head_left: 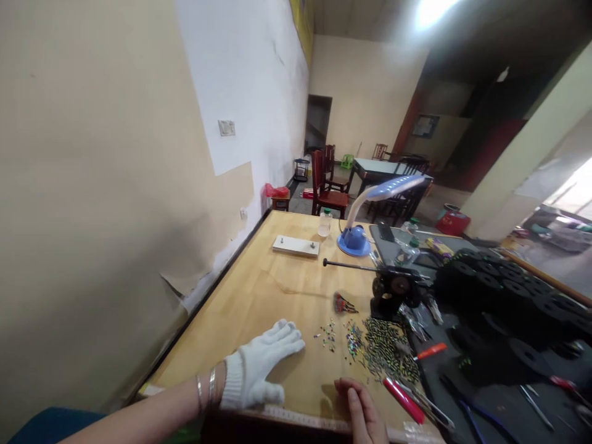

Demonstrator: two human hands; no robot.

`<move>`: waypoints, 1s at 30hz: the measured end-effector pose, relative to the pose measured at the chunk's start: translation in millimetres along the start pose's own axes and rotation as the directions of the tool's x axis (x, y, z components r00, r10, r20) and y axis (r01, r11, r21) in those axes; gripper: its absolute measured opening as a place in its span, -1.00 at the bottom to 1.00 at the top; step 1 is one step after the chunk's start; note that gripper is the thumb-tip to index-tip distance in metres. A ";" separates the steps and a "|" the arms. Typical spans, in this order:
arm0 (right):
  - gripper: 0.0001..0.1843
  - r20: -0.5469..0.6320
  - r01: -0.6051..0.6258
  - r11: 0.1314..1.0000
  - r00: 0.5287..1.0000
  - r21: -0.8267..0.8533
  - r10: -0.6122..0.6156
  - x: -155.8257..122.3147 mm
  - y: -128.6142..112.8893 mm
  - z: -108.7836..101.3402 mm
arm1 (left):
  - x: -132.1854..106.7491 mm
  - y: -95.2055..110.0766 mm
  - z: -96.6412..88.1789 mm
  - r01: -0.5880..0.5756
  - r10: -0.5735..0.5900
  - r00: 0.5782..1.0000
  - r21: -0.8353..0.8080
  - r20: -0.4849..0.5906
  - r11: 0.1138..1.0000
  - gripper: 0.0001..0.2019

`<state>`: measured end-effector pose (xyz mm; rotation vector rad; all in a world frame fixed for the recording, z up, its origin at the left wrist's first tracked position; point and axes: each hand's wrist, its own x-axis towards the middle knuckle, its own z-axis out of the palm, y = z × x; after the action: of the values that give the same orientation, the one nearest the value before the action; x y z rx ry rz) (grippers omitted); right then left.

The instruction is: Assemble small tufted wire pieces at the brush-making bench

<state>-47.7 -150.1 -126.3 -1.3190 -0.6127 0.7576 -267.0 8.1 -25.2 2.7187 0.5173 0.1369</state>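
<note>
My left hand (272, 357), in a white knitted glove, lies on the wooden table with its fingers stretched out and holds nothing. At the front edge, my bare right hand (361, 410) has its fingers curled under the thumb; whatever may be inside is hidden. Just right of it lies a red-handled tool (403, 399). Beyond my hands spread small coloured beads (354, 339) and a larger heap of dark, yellowish-striped small pieces (388, 348). A small bundle of red-and-black pieces (343, 303) lies behind them.
A black metal device with a long rod (393, 287) stands at the right, beside black round reels (494, 277). Farther back are a blue desk lamp (354, 240), a bottle (325, 223) and a white board with two pegs (296, 246). Blue-handled pliers (472, 410) lie on the dark mat.
</note>
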 end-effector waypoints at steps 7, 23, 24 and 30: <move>-0.51 0.064 0.105 0.983 0.993 -0.150 -0.096 -8.8 -1.4 8.2 | 3.1 6.7 6.7 -0.011 -0.018 0.971 -0.120 -0.238 0.993 -0.25; -0.66 0.357 0.551 0.324 0.791 -0.769 -0.497 18.4 1.8 -53.4 | 100.9 78.2 44.6 -0.047 0.095 0.982 0.285 -0.160 0.957 -0.77; -0.66 0.365 0.541 0.265 0.784 -0.798 -0.502 18.6 2.7 -50.3 | 104.4 78.3 49.8 -0.035 0.086 0.984 0.303 -0.156 0.952 -0.71; -0.68 0.440 0.613 0.291 0.757 -0.734 -0.483 13.8 -7.1 -40.4 | 101.1 71.2 55.6 -0.113 0.196 0.960 0.367 -0.198 0.923 -0.85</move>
<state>-7.0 -164.8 -126.0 -1.7738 -1.6263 -0.1471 -140.4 -34.7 -47.5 3.1186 0.4210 0.4493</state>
